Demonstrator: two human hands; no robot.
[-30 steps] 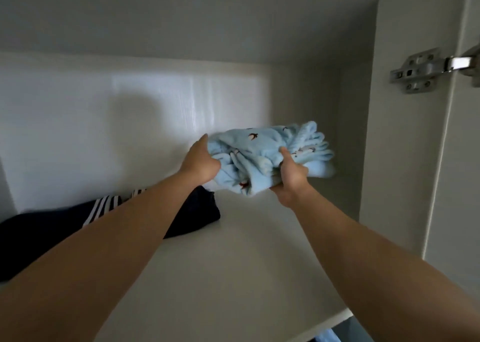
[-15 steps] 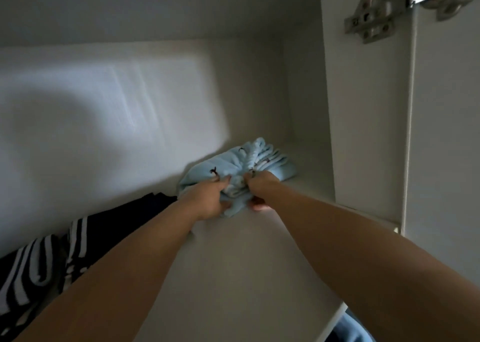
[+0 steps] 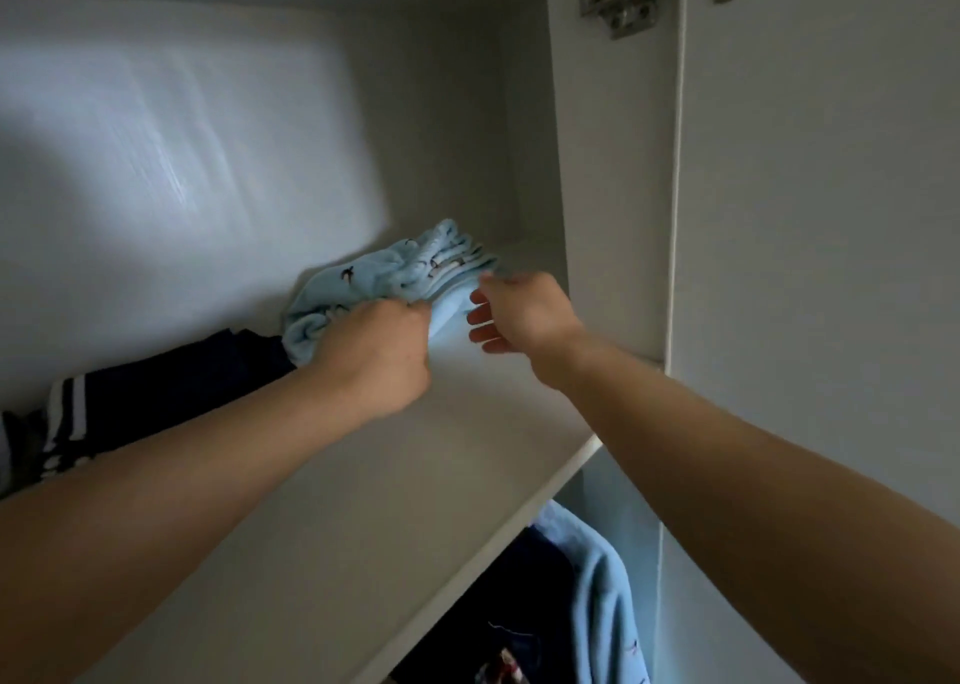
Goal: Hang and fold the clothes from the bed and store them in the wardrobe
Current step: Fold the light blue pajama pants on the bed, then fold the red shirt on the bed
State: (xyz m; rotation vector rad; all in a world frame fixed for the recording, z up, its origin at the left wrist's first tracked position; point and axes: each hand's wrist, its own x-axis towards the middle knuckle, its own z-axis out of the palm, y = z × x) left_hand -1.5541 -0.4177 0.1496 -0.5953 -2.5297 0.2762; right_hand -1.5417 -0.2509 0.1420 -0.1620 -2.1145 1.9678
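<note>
One striped garment (image 3: pixel 156 397), one blue garment (image 3: pixel 384 273) with left hand (image 3: pixel 379 356) fingers clamped on, right hand (image 3: pixel 524 314) fingers apart.

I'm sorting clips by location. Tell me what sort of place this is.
Inside a wardrobe, likely in a bedroom: a white shelf holds a folded blue garment and a dark striped garment, a door hinge sits at top right, and clothes hang below the shelf.
</note>
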